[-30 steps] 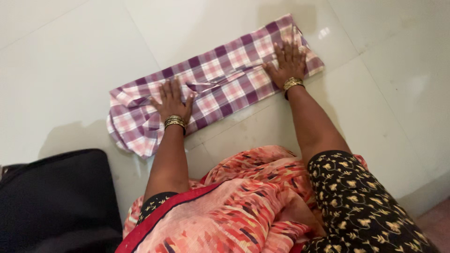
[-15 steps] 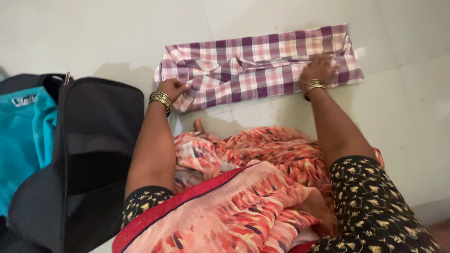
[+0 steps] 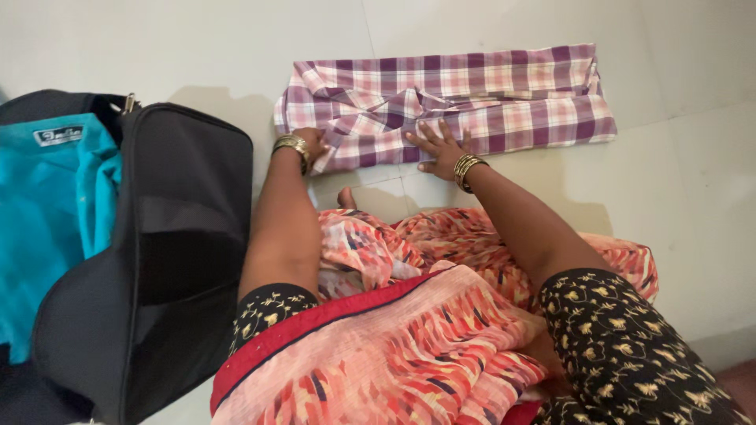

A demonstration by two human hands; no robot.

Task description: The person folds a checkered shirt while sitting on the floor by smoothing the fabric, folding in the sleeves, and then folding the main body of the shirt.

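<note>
A purple and white checked shirt (image 3: 504, 98) lies folded into a long strip on the pale tiled floor (image 3: 197, 39). My left hand (image 3: 311, 144) grips the shirt's near left corner, fingers curled around the cloth. Flat on the shirt's near edge, close to its middle, rests my right hand (image 3: 439, 147) with its fingers spread. Both wrists wear gold bangles.
An open black bag (image 3: 169, 260) stands at the left with turquoise clothing (image 3: 47, 205) inside it. My lap, draped in orange patterned cloth (image 3: 409, 330), fills the foreground. A bare toe shows just below the shirt.
My right hand has slid left from the shirt's right end to its middle and flattened. My left hand still holds the left corner. The view shifted slightly.
</note>
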